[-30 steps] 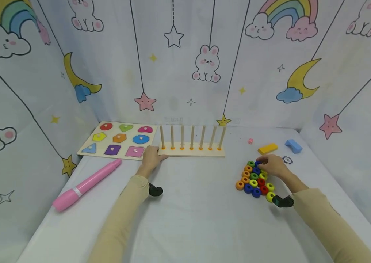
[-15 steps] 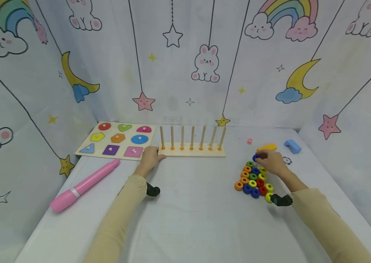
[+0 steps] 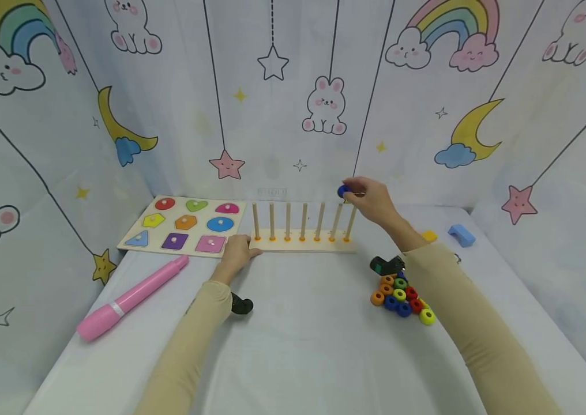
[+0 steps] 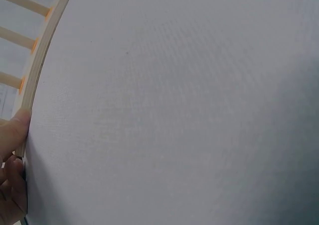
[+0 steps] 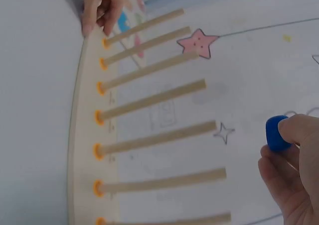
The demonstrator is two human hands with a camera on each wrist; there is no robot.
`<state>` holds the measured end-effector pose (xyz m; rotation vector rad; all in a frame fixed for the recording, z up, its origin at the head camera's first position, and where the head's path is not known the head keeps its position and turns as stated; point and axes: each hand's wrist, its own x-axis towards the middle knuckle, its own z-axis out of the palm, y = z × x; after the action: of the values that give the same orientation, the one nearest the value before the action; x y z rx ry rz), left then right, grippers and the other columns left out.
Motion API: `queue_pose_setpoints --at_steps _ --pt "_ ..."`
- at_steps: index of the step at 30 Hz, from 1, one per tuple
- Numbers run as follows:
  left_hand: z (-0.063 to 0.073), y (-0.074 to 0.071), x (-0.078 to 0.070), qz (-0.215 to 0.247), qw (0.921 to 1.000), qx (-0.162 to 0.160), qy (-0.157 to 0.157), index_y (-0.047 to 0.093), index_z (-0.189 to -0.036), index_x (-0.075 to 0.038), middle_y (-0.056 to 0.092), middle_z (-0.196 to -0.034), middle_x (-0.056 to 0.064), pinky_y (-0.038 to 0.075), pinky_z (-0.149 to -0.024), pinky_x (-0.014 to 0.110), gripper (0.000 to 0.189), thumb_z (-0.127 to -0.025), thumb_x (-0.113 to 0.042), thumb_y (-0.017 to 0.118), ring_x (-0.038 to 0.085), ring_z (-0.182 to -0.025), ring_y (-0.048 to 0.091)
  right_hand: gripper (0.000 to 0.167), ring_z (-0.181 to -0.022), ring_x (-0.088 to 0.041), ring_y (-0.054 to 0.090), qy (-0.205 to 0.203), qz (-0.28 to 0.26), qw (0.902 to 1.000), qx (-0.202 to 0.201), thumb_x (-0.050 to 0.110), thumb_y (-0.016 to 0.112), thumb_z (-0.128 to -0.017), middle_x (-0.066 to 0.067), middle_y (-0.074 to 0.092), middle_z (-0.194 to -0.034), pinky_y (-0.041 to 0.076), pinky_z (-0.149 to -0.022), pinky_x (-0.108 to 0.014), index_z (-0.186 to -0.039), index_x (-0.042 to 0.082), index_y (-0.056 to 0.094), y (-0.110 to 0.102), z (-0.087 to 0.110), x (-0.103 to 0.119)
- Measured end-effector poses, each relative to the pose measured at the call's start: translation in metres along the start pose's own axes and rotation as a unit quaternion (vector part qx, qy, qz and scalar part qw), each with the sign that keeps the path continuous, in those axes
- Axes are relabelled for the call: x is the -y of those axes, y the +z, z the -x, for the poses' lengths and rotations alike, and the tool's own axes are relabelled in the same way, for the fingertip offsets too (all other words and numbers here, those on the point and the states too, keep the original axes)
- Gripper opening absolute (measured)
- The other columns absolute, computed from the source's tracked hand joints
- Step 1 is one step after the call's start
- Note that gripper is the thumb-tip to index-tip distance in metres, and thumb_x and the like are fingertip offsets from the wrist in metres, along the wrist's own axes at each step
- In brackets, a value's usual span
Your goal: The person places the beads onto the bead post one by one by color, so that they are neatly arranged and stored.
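Observation:
A pale wooden board (image 3: pixel 303 247) with a row of several upright pegs stands at the back of the table; no rings are on the pegs. My left hand (image 3: pixel 235 256) grips its left end, the thumb (image 4: pixel 17 130) lying along the front edge in the left wrist view. Above the pegs at the right end, my right hand (image 3: pixel 374 200) pinches a blue ring (image 3: pixel 343 191) between thumb and fingers. In the right wrist view the blue ring (image 5: pixel 276 134) is off to the side of the peg tips. A cluster of coloured rings (image 3: pixel 399 294) lies below the right forearm, partly hidden by it.
A shape puzzle board (image 3: pixel 186 222) lies beside the left hand, and a pink bat-shaped object (image 3: pixel 139 294) in front of it. At the right are a blue arch block (image 3: pixel 461 235) and a yellow block (image 3: pixel 429 236), mostly covered by the right arm. A patterned curtain surrounds the table.
My right hand has picked the blue ring out of the cluster and carried it up and left to above the right-end pegs. The left hand stays on the board's end.

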<state>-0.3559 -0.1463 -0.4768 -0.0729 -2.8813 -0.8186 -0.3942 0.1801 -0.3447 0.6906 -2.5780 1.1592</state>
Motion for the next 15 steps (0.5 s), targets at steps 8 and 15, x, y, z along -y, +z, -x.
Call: queue_pose_setpoints --at_steps 8,15 --pt "-0.001 0.004 0.007 0.004 0.9999 -0.009 -0.003 0.056 -0.074 0.003 0.044 -0.063 0.005 0.036 -0.059 0.033 0.035 -0.079 -0.024 0.078 0.022 -0.066 0.041 0.026 -0.096 -0.024 0.065 -0.06 -0.012 0.9969 0.05 0.005 0.063 -0.089 -0.017 0.066 -0.108 0.051 -0.08 -0.025 -0.113 -0.005 0.062 0.066 -0.049 0.034" --pt "-0.002 0.006 0.007 0.008 0.9999 -0.005 0.014 0.055 -0.071 0.002 0.045 -0.062 0.006 0.035 -0.057 0.033 0.034 -0.078 -0.023 0.079 0.022 -0.065 0.041 0.028 -0.097 -0.02 0.064 -0.059 -0.027 0.9961 0.061 0.006 0.061 -0.091 -0.014 0.065 -0.11 0.049 -0.082 -0.022 -0.117 -0.004 0.061 0.11 -0.063 0.054"
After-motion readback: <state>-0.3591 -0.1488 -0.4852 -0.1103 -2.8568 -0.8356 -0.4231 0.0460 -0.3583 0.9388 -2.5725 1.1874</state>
